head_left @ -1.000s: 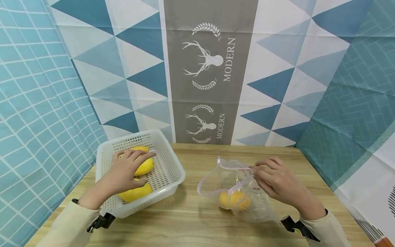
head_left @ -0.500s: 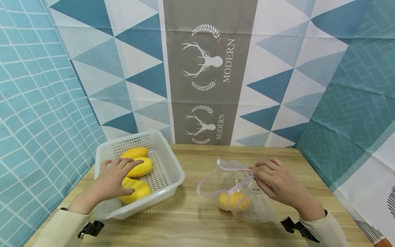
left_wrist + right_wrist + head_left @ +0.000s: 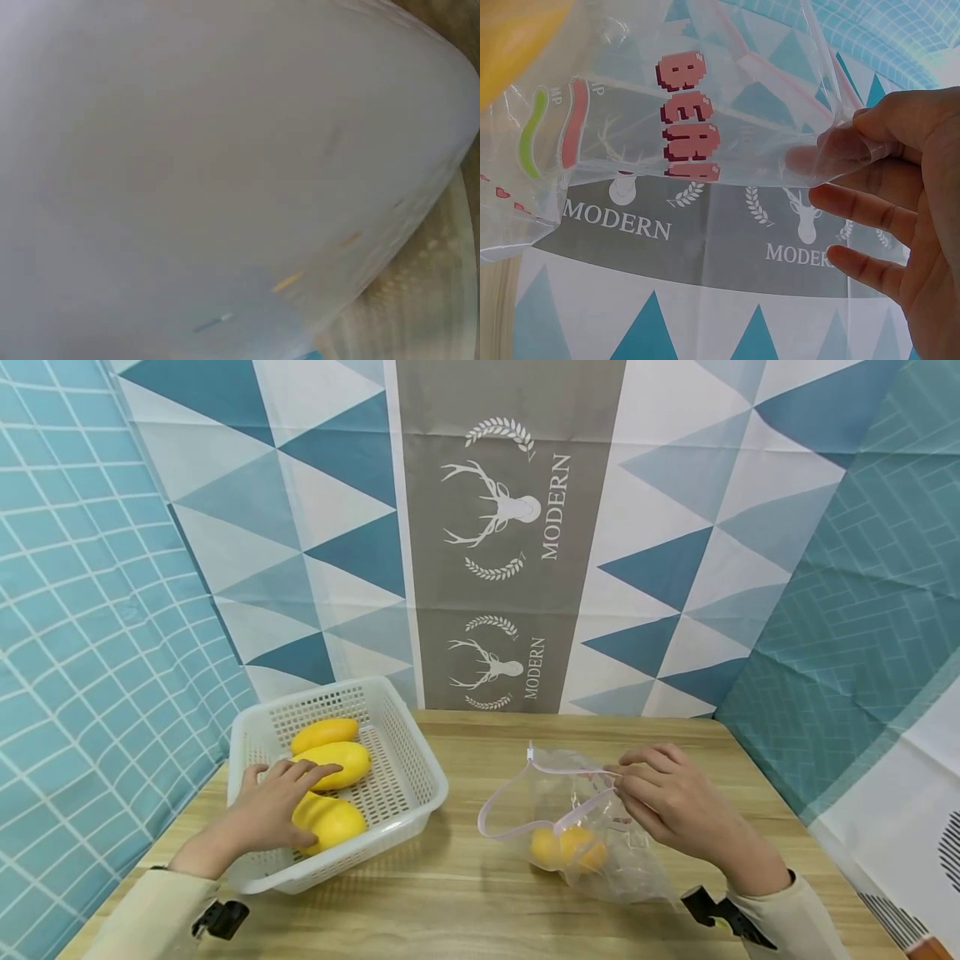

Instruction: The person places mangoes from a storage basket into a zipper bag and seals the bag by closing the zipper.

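A clear zip bag (image 3: 637, 860) with a pink-edged mouth lies on the table, holding orange-yellow rounded fruit (image 3: 576, 847). My right hand (image 3: 686, 810) pinches the bag's rim between thumb and forefinger; the right wrist view shows the other fingers of that hand (image 3: 907, 202) spread apart. At the left stands a white plastic basket (image 3: 423, 768). In it lie a far orange-yellow mango-like fruit (image 3: 324, 735), a middle yellow one (image 3: 345, 764) and a near yellow one (image 3: 333, 822). Over the basket's left side, my left hand (image 3: 266, 814) has its fingers spread above the near fruit; contact is unclear.
The basket wall (image 3: 225, 150) fills most of the left wrist view. A wooden table (image 3: 480, 910) carries both basket and bag. Patterned cloth (image 3: 487, 527) hangs behind the table, with blue tiled cloth (image 3: 90, 610) along the left.
My left hand has drawn left and back from over the fruit, uncovering more of it, then lowered slightly. My right hand stays on the bag's rim.
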The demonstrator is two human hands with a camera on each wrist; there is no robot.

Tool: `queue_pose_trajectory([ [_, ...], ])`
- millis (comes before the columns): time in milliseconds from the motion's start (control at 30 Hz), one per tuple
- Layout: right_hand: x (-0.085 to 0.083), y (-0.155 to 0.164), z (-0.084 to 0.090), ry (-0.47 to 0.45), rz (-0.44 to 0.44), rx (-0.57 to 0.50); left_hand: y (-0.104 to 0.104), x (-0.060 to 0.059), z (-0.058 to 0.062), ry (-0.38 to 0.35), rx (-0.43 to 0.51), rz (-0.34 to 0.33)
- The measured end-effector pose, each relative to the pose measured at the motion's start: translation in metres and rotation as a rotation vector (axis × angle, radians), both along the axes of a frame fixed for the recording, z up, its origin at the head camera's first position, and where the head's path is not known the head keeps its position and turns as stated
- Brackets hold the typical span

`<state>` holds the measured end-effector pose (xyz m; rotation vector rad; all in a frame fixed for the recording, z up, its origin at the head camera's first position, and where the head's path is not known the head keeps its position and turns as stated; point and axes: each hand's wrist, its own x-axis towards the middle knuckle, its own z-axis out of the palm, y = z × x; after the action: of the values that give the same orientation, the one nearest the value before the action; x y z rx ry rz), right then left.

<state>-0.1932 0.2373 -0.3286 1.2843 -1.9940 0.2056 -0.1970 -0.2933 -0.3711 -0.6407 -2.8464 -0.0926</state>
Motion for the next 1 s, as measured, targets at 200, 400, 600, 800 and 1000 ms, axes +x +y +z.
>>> queue_pose_trajectory([
  [200,0.0,0.0,0.0,-0.011,0.001,-0.001,-0.002,-0.004,-0.009,-0.042,-0.005,-0.008],
  [400,0.0,0.001,0.0,-0.006,0.002,-0.002,-0.001,-0.009,-0.016,-0.091,-0.021,-0.019],
  [600,-0.001,0.0,-0.001,-0.01,0.006,-0.003,-0.001,-0.011,-0.022,-0.103,-0.027,0.001],
  [800,-0.001,0.0,-0.001,-0.016,0.007,-0.004,-0.001,-0.012,-0.022,-0.128,-0.042,0.022],
  [1000,0.0,-0.002,-0.001,-0.011,0.011,-0.003,-0.002,-0.011,-0.024,-0.129,-0.036,0.008],
])
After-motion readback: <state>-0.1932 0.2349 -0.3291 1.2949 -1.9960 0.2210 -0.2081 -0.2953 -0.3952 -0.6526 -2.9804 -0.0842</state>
